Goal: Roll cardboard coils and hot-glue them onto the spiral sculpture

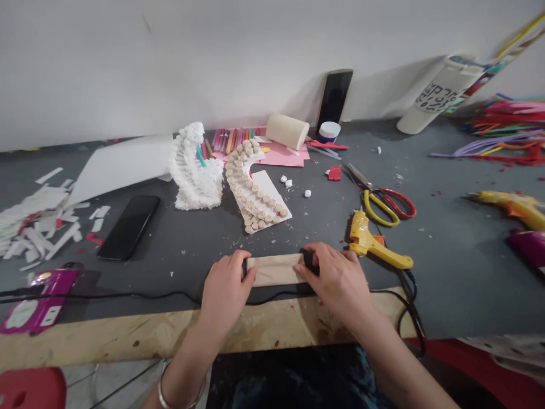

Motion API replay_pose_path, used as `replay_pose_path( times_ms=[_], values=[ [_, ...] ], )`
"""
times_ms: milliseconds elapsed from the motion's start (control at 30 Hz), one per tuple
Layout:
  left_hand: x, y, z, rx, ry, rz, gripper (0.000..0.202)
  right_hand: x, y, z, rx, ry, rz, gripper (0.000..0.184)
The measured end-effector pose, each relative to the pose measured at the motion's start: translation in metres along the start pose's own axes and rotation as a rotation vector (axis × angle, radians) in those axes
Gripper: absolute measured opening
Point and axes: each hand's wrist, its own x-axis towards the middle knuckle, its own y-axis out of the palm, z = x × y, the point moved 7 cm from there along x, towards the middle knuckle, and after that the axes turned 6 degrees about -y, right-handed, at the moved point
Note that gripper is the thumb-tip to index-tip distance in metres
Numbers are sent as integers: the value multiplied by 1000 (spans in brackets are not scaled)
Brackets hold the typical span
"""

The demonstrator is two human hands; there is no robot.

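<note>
A flat beige strip (275, 270), looking like folded paper or cloth, lies across the near part of the dark table. My left hand (225, 284) grips its left end between thumb and fingers. The right end is pinched by my right hand (338, 275). Just beyond the strip stands a curved white card shape (259, 196) covered in small beige rolled discs. Left of it is a similar shape (198, 176) covered in white crumpled bits. Close to my right hand lies a yellow glue gun (374, 244).
Scissors (378, 199) with red and yellow handles lie beyond the glue gun. A black phone (130, 227) and white paper scraps (38, 221) are at left. A black cable (140, 295) runs along the near edge. A white tumbler (438, 94) and pipe cleaners (506, 128) are back right.
</note>
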Motion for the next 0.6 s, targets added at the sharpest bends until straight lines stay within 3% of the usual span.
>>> replay_pose_path(
  times_ms=[133, 267, 367, 433, 500, 600],
  values=[
    [-1, -5, -3, -36, 74, -109, 19, 4, 5, 3, 46, -36, 77, 7],
    [-5, -15, -29, -48, 313, -193, 25, 8, 2, 14, 141, -131, 74, 9],
    [-6, -17, -53, -97, 479, -40, 42, 7, -8, 27, 247, -264, 75, 9],
    [-4, -17, -63, -151, 490, 98, 30, 4, -19, 33, 301, -318, 54, 10],
    [-2, -20, -69, -209, 448, 160, 14, 3, -31, 29, 380, -244, 7, 5],
    [-2, -31, -74, -303, 410, 119, 15, 2, -39, 18, 583, -29, 6, 18]
  ],
)
